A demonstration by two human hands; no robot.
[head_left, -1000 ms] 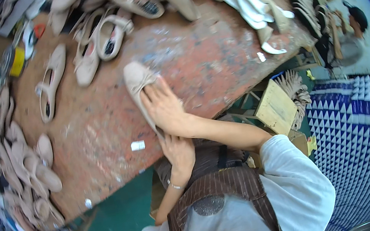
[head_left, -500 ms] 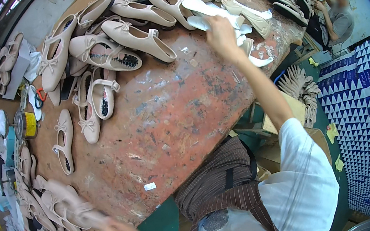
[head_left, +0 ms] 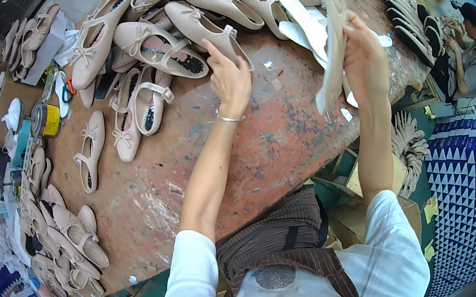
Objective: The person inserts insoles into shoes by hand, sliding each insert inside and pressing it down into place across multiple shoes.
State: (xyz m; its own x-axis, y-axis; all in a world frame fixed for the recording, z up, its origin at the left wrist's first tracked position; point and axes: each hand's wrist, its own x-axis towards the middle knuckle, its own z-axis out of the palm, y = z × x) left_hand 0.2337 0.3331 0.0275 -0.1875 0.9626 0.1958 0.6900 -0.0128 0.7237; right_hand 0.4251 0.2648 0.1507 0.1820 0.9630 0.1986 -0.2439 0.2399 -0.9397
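My right hand [head_left: 366, 59] is closed on a long, thin beige insole [head_left: 331, 28], held upright over the right side of the table. Several white insoles [head_left: 307, 24] lie just behind it, partly covered by the held one. My left hand [head_left: 229, 84] is at the heel of a beige strapped flat shoe [head_left: 193, 23] with a small bow. Its index finger is stretched out over the shoe's side and the thumb stands apart; whether it touches the shoe I cannot tell. More beige shoes [head_left: 145, 40] are heaped around that one.
The worn reddish worktable [head_left: 239, 160] spreads before me. More shoes [head_left: 68, 231] pile at its left edge, by a tin with a yellow label [head_left: 46, 119] and red-handled scissors [head_left: 68, 90]. Dark soles [head_left: 404, 18] line the far right. Two other people are nearby; blue-and-white boxes [head_left: 468, 208] are stacked right.
My left hand has come from the left-hand pile, where it was blurred, to the central heap. My right hand has lifted an insole from the stack. The view has shifted.
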